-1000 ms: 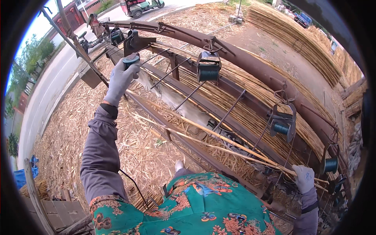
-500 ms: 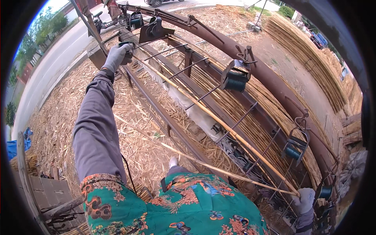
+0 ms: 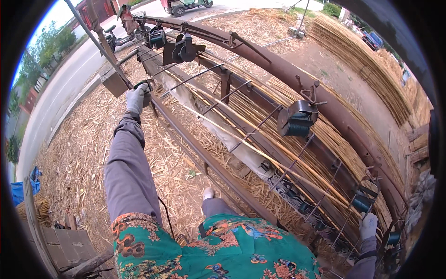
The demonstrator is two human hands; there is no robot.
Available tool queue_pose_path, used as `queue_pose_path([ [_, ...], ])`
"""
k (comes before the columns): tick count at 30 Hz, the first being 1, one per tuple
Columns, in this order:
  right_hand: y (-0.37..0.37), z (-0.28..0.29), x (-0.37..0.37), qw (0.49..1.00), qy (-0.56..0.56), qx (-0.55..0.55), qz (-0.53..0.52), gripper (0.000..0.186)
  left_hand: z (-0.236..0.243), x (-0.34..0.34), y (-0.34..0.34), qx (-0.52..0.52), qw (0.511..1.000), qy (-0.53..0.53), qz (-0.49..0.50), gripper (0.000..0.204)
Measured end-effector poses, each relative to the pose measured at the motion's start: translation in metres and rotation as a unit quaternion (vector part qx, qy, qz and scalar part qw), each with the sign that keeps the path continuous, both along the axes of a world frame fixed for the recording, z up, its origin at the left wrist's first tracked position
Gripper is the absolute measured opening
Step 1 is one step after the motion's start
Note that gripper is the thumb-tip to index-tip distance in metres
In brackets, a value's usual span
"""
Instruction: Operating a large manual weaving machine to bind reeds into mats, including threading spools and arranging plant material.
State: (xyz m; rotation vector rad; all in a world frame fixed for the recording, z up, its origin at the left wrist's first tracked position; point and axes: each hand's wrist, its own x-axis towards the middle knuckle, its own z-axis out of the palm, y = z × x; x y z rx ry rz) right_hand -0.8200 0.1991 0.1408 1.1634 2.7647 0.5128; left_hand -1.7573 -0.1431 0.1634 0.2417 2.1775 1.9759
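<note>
In the head view my gloved left hand (image 3: 138,98) is closed round a small dark object (image 3: 144,88) beside the rusty lower rail (image 3: 186,139) at upper left. My gloved right hand (image 3: 368,226) is low at the right, fingers curled at the ends of pale reed stalks (image 3: 260,157), beneath a green spool (image 3: 362,202). The stalks lie slanting over thin rungs of a long steel frame (image 3: 310,87). Another dark green spool (image 3: 296,126) hangs mid-frame above a bed of reeds. My floral green apron fills the bottom.
A person (image 3: 125,21) is by a parked motorbike (image 3: 116,37) at the far end. A three-wheeler (image 3: 181,7) is on the road. Long reed bundles (image 3: 360,60) lie at upper right. A wooden pole (image 3: 32,218) stands at lower left; straw litter (image 3: 79,176) covers the ground.
My left hand has moved slightly down with the dark object. The reed stalks have swung up and inward onto the rungs. My right hand has shifted a little right and, lately, upward.
</note>
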Motion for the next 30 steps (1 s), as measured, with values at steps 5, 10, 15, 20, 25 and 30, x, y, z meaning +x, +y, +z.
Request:
queue_pose_path([
  [5, -0.02, -0.003, -0.036, 0.983, -0.081, -0.033, -0.16, 0.068, -0.066, -0.008, -0.012, 0.068, 0.985, -0.111, -0.11, 0.032],
  [10, -0.073, 0.048, -0.23, 0.963, 0.198, -0.182, -0.037, 0.069, -0.115, 0.007, -0.034, 0.21, 0.931, -0.194, -0.229, 0.041],
  [15, -0.09, 0.044, -0.445, 0.959, 0.191, -0.183, 0.107, 0.084, -0.104, 0.005, -0.021, 0.29, 0.894, -0.205, -0.274, 0.039],
  [20, -0.086, 0.034, -0.513, 0.978, 0.114, -0.167, 0.056, 0.043, -0.053, -0.015, -0.009, 0.385, 0.855, -0.19, -0.292, 0.036],
  [25, -0.111, 0.075, -0.476, 0.943, 0.109, -0.308, 0.059, 0.012, -0.026, -0.052, 0.009, 0.402, 0.867, -0.205, -0.209, 0.025],
  [30, -0.132, 0.103, -0.453, 0.932, 0.131, -0.334, 0.05, 0.017, -0.055, -0.044, -0.018, 0.327, 0.861, -0.196, -0.336, 0.03],
])
